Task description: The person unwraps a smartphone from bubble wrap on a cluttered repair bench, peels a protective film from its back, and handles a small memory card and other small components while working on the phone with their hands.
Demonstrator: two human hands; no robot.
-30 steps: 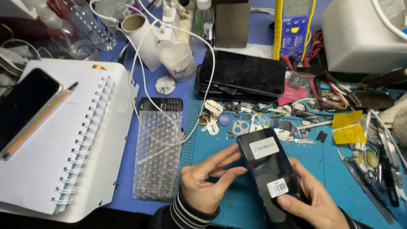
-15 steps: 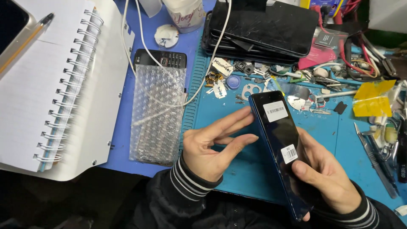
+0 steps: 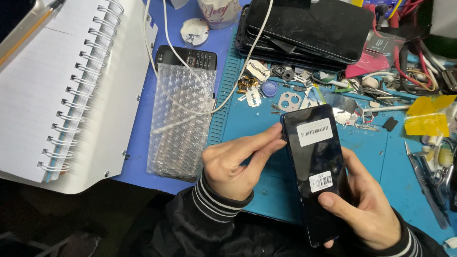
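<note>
Gripping phone edges, both hands

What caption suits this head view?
Two hands, left hand and right hand, hold a dark phone above a blue mat.

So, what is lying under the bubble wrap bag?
Under the bubble wrap bag lies a black keypad phone; only its top end sticks out, on the blue mat. A white cable crosses over it. The rest of the phone is covered.
</note>
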